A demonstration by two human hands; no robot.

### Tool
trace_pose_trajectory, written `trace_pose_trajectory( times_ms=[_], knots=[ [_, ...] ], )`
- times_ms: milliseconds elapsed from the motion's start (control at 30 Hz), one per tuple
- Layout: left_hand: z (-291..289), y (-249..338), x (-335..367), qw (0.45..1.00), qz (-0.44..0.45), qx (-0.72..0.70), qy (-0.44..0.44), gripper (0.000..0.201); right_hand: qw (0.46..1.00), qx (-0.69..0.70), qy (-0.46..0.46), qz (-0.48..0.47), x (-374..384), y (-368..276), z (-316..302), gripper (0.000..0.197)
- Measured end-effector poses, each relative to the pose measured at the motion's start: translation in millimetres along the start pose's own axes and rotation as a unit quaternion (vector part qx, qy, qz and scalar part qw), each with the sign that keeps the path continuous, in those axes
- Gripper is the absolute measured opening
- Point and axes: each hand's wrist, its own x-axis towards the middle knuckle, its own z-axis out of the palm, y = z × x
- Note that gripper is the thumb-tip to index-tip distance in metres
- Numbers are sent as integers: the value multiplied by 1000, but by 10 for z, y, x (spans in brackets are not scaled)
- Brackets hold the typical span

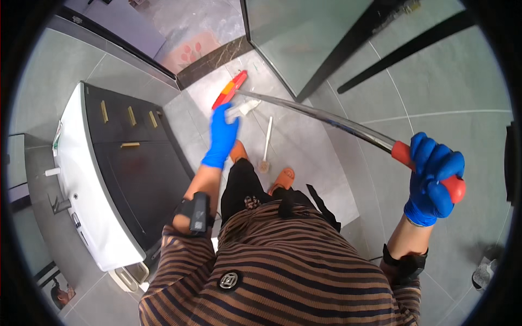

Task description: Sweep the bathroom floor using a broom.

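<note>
My right hand [433,176], in a blue glove, is closed round the red grip of a long-handled mop [342,124]. Its metal shaft slants across to the far left, where the red and orange head is low over the floor; the underside of that head is hidden. Just on the near side of the head, my gloved left hand [222,136] is closed on a white and clear object [247,107], too blurred to name. A white long-handled brush [268,142] with a round tan head lies on the tiles between the mop head and my feet.
A dark vanity cabinet [138,174] with a white basin top [100,217] stands on my left. Ahead is a dark stone threshold [215,62] with a pink mat [191,53] beyond. A glass panel [288,41] with a dark frame rises at the far right. My orange slippers [283,179] are on grey tiles.
</note>
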Motion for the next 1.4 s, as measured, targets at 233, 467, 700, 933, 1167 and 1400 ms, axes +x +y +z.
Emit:
trace_pose_trajectory(
  times_ms=[233,467,700,933,1167,1400],
  knots=[
    [-1061,-947,-1594,963,-216,157,35,34,998,-6,-55,-10,-105,-1,-235,17],
    [-1257,-1331,-3088,910,-333,234,-80,35,996,-25,-79,-37,56,36,-332,13],
    [-986,-1088,-3001,890,-375,197,-167,34,995,-43,-83,-36,56,101,-530,13],
    [-682,-1081,-2484,935,-331,38,-119,28,994,-50,-95,-35,148,124,-554,13],
    [-619,-990,-2460,912,-377,15,-160,27,991,-80,-103,-34,197,101,-406,11],
    [-819,-1047,-2669,898,-398,74,-174,30,974,-39,-199,-103,504,301,-459,12]
  ],
)
